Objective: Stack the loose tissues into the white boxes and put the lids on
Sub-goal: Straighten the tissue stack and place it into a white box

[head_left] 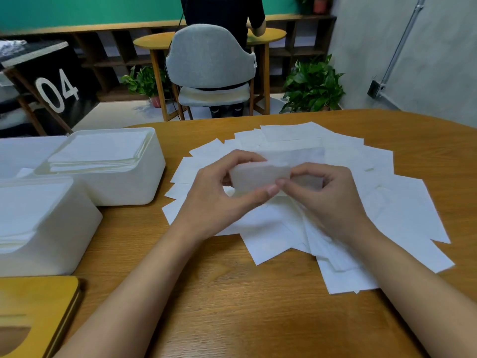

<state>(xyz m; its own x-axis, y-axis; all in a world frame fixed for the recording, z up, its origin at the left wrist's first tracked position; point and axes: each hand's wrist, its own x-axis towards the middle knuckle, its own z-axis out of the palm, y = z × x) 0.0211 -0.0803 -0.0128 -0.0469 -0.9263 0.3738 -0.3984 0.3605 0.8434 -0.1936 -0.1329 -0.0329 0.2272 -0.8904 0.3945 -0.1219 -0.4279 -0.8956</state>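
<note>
A small wad of white tissues (260, 174) is lifted above the spread of loose tissues (387, 208) on the wooden table (232, 293). My left hand (222, 197) pinches the wad's near edge between thumb and fingers. My right hand (327, 197) pinches its right end. Two open white boxes stand at the left: the far box (124, 187) holds a neat tissue stack, and the near box (51, 228) also holds tissues. A wooden lid (33, 316) with a slot lies at the bottom left corner.
Another white container (23, 153) sits at the far left behind the boxes. Beyond the table are a grey chair (210, 63), a person standing at a round table, and potted plants (313, 86) on the floor.
</note>
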